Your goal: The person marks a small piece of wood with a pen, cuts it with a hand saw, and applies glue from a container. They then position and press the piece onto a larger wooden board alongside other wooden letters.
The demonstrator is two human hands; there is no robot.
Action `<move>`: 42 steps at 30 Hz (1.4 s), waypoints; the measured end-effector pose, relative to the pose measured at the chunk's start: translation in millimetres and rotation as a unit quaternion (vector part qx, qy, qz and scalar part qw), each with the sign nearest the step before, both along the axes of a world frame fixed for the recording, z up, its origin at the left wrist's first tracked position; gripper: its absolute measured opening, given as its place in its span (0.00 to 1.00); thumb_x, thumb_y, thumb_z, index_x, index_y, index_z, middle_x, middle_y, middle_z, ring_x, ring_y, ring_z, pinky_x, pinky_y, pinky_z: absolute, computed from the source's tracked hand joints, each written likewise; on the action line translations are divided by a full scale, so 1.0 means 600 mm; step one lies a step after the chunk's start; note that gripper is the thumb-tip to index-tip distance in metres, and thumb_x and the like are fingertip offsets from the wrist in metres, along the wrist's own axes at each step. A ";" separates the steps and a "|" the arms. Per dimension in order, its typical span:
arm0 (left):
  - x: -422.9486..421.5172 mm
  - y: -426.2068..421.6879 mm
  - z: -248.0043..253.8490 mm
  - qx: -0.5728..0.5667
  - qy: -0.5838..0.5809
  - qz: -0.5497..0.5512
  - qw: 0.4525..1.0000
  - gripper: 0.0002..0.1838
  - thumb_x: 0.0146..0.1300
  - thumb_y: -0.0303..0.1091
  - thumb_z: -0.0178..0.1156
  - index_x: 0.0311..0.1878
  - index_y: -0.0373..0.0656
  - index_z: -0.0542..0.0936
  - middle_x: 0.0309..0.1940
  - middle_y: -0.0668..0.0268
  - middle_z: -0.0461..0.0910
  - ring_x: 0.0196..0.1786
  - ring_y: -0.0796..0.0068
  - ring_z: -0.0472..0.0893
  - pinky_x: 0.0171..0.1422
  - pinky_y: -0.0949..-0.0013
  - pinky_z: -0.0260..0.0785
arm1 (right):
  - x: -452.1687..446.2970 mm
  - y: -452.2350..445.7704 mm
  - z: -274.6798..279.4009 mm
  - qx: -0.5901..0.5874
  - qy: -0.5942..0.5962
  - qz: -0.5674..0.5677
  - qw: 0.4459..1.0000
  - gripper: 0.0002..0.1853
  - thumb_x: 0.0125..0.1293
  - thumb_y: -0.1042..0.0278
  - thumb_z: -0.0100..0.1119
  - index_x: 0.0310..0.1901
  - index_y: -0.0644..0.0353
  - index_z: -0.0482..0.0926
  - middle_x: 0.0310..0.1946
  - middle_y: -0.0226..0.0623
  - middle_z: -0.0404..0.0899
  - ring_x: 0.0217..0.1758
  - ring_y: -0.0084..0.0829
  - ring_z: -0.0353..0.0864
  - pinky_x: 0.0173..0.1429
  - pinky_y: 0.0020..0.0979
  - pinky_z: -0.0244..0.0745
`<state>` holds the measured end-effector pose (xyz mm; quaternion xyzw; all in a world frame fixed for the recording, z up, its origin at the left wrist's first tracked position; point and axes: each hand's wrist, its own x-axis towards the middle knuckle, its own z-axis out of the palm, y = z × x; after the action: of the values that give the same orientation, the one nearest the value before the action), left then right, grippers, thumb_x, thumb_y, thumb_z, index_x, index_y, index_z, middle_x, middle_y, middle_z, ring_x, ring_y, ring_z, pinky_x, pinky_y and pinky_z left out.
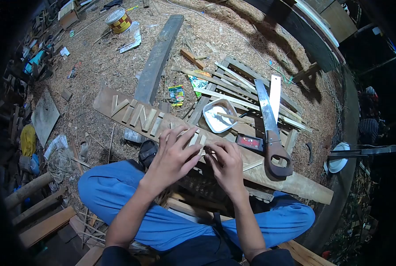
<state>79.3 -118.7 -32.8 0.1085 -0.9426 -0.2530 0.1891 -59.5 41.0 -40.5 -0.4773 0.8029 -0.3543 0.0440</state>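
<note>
A long plywood board [302, 184] lies across in front of my legs, with short wood strips [148, 119] set on its left part, some slanted. Above the board's middle, my left hand [176, 153] has its fingers apart and holds nothing visible, beside pale strips [201, 142]. Just right of them my right hand [224, 160] has its fingertips pressed together; what they hold, if anything, is too small to make out. Beyond the hands is a square white tub [213, 116] of white paste with a stick [235, 117] in it.
A handsaw [271, 133] rests on the board's right part beside a red and black box [250, 142]. Farther out are a slatted wood frame [240, 66], a thick beam [160, 57], a yellow and red bucket [119, 23] and small packets [176, 95] on shavings.
</note>
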 end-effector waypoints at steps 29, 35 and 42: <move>-0.006 0.002 -0.007 -0.014 -0.009 -0.023 1.000 0.15 0.59 0.38 0.77 0.51 0.54 0.91 0.75 0.58 0.75 0.78 0.52 0.68 0.81 0.46 0.54 | -0.003 0.001 -0.006 -0.023 -0.008 0.000 1.000 0.24 0.61 0.68 0.77 0.60 0.55 0.86 0.49 0.36 0.88 0.53 0.42 0.81 0.58 0.43 0.73; -0.007 0.002 -0.005 -0.013 -0.010 -0.024 1.000 0.14 0.59 0.37 0.77 0.50 0.54 0.91 0.74 0.58 0.76 0.78 0.52 0.67 0.81 0.46 0.53 | -0.001 0.001 -0.004 -0.010 -0.004 -0.001 1.000 0.23 0.61 0.68 0.77 0.60 0.55 0.86 0.51 0.36 0.88 0.55 0.43 0.81 0.58 0.43 0.73; -0.011 -0.002 -0.002 -0.003 -0.006 -0.031 0.999 0.15 0.59 0.39 0.77 0.50 0.51 0.91 0.74 0.58 0.76 0.78 0.53 0.67 0.81 0.47 0.53 | -0.003 0.004 -0.003 -0.027 -0.002 0.008 1.000 0.23 0.62 0.68 0.77 0.59 0.58 0.86 0.50 0.40 0.87 0.54 0.44 0.81 0.59 0.44 0.74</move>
<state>72.7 -119.7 -34.2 0.0800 -0.9474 -0.2555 0.1756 -61.2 43.1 -42.0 -0.4843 0.7890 -0.3763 0.0359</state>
